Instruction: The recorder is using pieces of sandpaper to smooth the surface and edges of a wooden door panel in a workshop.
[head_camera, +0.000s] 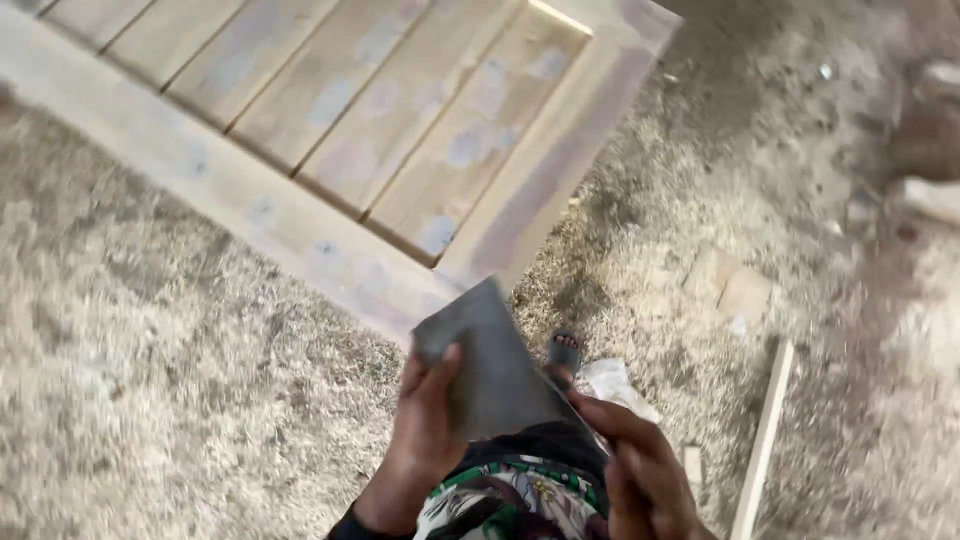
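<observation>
The ground (150, 380) is seen over most of the view, covered with pale sawdust and wood shavings. In the upper part a large wooden panel (330, 130) is laid, made of a thick frame and several parallel boards set inside it; grey and bluish patches are seen on its surface. Its lower corner is pointed toward the person, and it ends just above the hands.

At the right, a thin wooden strip (762, 440) is laid on the ground, well apart from the panel. A small crumpled white scrap (615, 385) is seen near the right hand, and just beside it a foot in a dark sandal (565, 355) is partly shown.

A grey sheet of sandpaper (490, 370) is held between both hands, in front of the body, just below the corner of the panel. The sheet is slightly bent. The left hand (425, 430) is closed on its left edge, with the thumb pressed on the front face. The right hand (640, 470) is closed on the lower right corner, pinched by the fingers. A patterned garment in green and white (510, 500) is seen under the hands.
</observation>
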